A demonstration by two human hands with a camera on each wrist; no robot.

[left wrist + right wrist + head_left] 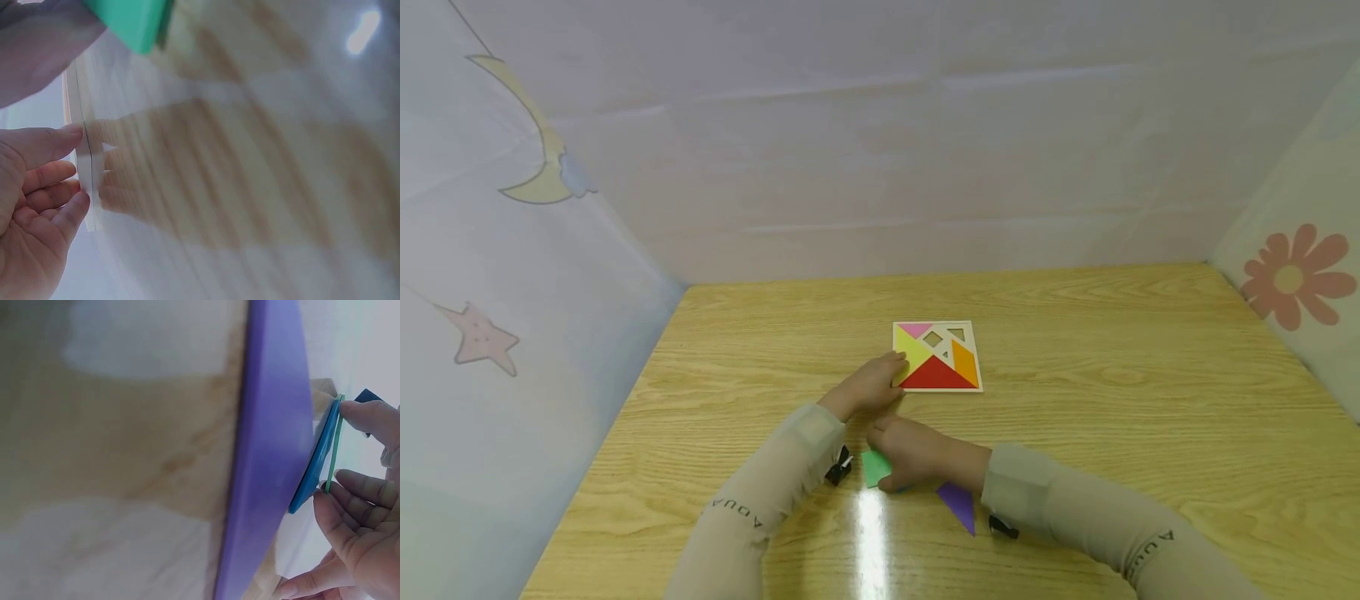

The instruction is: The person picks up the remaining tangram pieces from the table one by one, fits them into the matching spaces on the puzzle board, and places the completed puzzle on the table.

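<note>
A tangram board point(975, 367) lies on the table with pink, yellow, red and orange pieces set in it. My left hand point(874, 384) holds its near left corner; in the left wrist view the thumb and fingers of the left hand point(37, 194) meet the board's edge point(85, 156). Nearer to me, my right hand point(910, 452) pinches a green piece point(874, 468), seen edge-on in the right wrist view between thumb and fingers of the right hand point(365, 519). Beside it is a blue piece point(314, 459). A purple triangle point(958, 507) lies below the right wrist.
Cut-outs in the board's upper right show the wood below. The wooden table point(760, 333) meets a pale cloth backdrop point(820, 183) behind and at both sides. A dark wrist device point(838, 467) sits under the left sleeve, another point(1002, 527) under the right.
</note>
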